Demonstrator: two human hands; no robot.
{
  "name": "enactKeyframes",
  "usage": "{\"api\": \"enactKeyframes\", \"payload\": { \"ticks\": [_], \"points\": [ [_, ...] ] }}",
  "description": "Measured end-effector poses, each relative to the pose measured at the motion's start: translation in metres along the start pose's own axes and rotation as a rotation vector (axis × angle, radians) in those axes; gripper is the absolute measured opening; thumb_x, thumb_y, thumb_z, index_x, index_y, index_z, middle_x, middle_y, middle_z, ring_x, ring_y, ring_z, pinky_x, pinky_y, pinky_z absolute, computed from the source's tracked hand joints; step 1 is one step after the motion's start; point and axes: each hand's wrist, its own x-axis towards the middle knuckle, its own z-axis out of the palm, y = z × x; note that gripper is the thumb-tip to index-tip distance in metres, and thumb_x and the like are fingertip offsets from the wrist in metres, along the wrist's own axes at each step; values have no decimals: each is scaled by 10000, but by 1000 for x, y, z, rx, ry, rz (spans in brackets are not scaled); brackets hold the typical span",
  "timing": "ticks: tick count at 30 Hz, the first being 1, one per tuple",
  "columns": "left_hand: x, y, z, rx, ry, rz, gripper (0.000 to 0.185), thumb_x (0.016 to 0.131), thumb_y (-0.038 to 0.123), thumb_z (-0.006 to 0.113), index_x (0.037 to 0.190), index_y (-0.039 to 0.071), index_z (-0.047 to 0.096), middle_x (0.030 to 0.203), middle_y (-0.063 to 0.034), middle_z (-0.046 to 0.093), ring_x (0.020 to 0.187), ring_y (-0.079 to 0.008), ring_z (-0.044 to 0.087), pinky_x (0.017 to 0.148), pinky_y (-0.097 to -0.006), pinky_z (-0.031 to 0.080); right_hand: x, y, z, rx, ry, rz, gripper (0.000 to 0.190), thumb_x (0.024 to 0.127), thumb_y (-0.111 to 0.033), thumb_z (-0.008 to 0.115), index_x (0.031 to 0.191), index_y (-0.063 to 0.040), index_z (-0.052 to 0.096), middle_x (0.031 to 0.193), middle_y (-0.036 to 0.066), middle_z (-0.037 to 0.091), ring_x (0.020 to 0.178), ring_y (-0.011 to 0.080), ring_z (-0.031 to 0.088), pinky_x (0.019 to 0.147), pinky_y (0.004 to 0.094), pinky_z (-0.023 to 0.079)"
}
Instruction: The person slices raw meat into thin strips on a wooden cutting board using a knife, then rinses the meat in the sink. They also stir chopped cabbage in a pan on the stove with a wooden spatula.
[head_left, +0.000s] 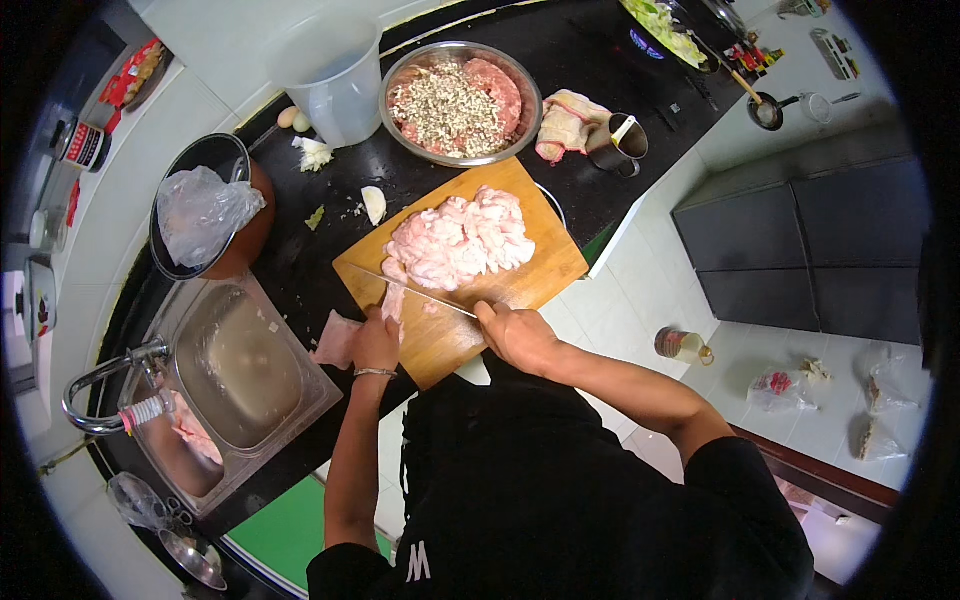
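Observation:
A wooden cutting board (450, 352) lies at the counter's edge in front of me, with a heap of pale, fatty meat pieces (465, 236) on it. My right hand (517, 336) grips a knife (416, 291) by its handle. Its blade reaches left across the board, over a strip of meat near the heap. My left hand (376, 341) holds that pale strip (393, 300) at the board's left side. A flap of meat or skin (337, 341) extends left from under the same hand, past the board's edge. Behind the board stands a steel bowl (461, 159) of ground meat topped with chopped white bits.
At the left are a steel sink (244, 367) with a faucet (97, 382) and a dark pot (157, 247) holding a plastic bag. A plastic bucket (334, 97), a folded cloth (570, 120) and a metal mug (616, 146) stand behind. A pan of greens (664, 34) sits over a blue flame.

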Motion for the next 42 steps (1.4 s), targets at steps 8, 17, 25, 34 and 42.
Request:
{"api": "enactKeyframes", "payload": {
  "ticks": [8,17,25,34,42],
  "points": [
    [3,-10,26,191,-10,143,258,821,260,505,938,34,551,709,-201,637,627,-331,638,583,-478,491,5,-25,8,-41,-35,-62,181,799,-70,486,962,-20,424,738,191,574,631,364,612,526,431,506],
    [2,-10,38,414,247,324,144,802,208,516,750,94,586,633,-97,622,556,-251,628,489,-365,487,-3,0,18,36,-86,-14,190,838,-106,441,1020,-50,431,759,173,596,682,381,616,545,452,495],
    [-9,1,32,497,183,387,109,803,168,509,737,103,566,621,-86,614,565,-236,622,498,-381,479,35,-20,28,10,-1,-115,165,819,-90,455,973,-32,446,729,189,604,684,362,627,560,457,496],
    [-29,-8,36,495,9,376,111,803,156,504,825,93,592,674,-162,617,576,-257,629,460,-389,506,36,-20,27,28,-78,-95,188,832,-110,464,1002,-31,452,824,213,611,755,373,627,609,449,505],
    [-26,-32,-8,46,-26,274,219,807,203,526,915,21,582,855,-161,631,809,-333,618,681,-423,492,8,8,14,34,-161,-21,163,826,-85,454,967,-8,429,778,210,623,705,369,629,619,464,491]
  ]
}}
